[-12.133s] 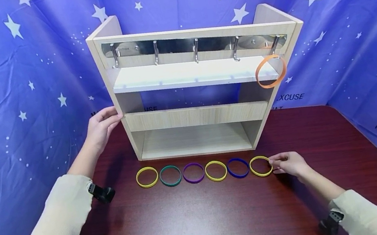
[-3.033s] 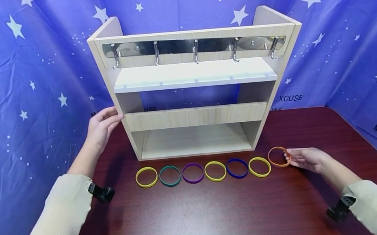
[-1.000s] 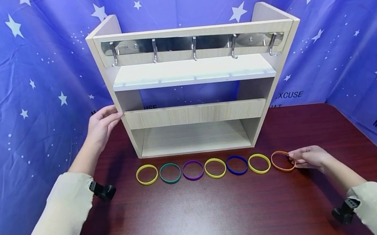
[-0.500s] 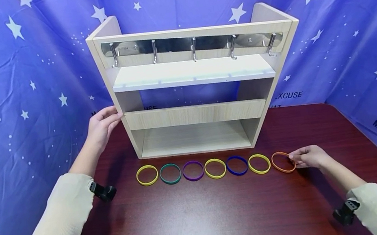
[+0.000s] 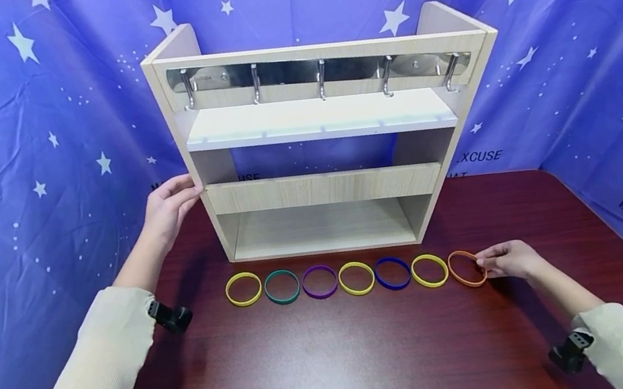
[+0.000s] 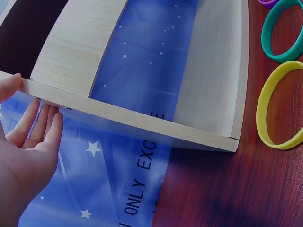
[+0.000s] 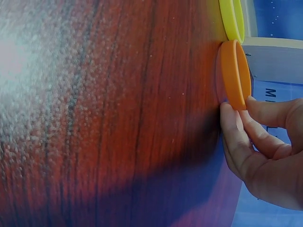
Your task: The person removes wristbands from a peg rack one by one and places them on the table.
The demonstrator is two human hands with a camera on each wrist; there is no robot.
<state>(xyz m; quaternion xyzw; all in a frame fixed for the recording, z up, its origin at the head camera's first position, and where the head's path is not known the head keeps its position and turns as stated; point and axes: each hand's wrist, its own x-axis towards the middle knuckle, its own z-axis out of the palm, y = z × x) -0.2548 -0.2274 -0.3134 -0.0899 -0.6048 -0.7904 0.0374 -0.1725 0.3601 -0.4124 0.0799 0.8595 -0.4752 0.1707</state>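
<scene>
My right hand (image 5: 511,260) pinches the right edge of an orange silicone wristband (image 5: 463,284) at the right end of a row on the table. In the right wrist view the orange wristband (image 7: 232,75) stands tilted between thumb and fingertips. My left hand (image 5: 164,212) holds the left side panel of a wooden shelf (image 5: 322,187). In the left wrist view its thumb lies on the panel's front edge and its fingers (image 6: 54,127) touch the outer face. Leftward from the orange one lie wristbands in yellow (image 5: 445,276), blue (image 5: 395,288), yellow (image 5: 359,293), purple (image 5: 321,297), green (image 5: 284,302) and yellow (image 5: 246,304).
A metal rail (image 5: 353,69) with several hooks (image 5: 321,80) runs across the shelf's top front; nothing hangs on them. Below it is a white board (image 5: 311,116). The dark red table (image 5: 339,367) extends in front of the row. A blue starry curtain (image 5: 62,125) surrounds the table.
The orange wristband hung on the rightmost hook at first; later my right hand held it at the row's right end. It has since shifted slightly right and down. The left hand stays put.
</scene>
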